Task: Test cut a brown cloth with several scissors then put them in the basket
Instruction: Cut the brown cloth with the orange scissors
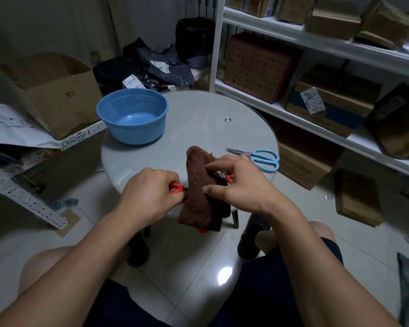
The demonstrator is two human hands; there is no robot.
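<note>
My left hand (pixel 149 192) grips red-handled scissors (pixel 176 188), whose blades run into the left edge of a folded brown cloth (pixel 200 197). My right hand (pixel 234 182) pinches that cloth and holds it up over the near edge of the round grey table (pixel 198 121). Bits of red plastic (pixel 230 177) show behind and below the cloth; what they belong to is hidden. Blue-handled scissors (pixel 260 158) lie shut on the table to the right. An empty blue basket (pixel 132 115) stands at the table's far left.
White shelving (pixel 316 43) stacked with cardboard boxes runs along the right. An open cardboard box (pixel 54 90) and dark bags (pixel 151 64) sit behind the table on the left. A perforated metal strip (pixel 28 201) lies on the tiled floor at left. My knees are under the table's near edge.
</note>
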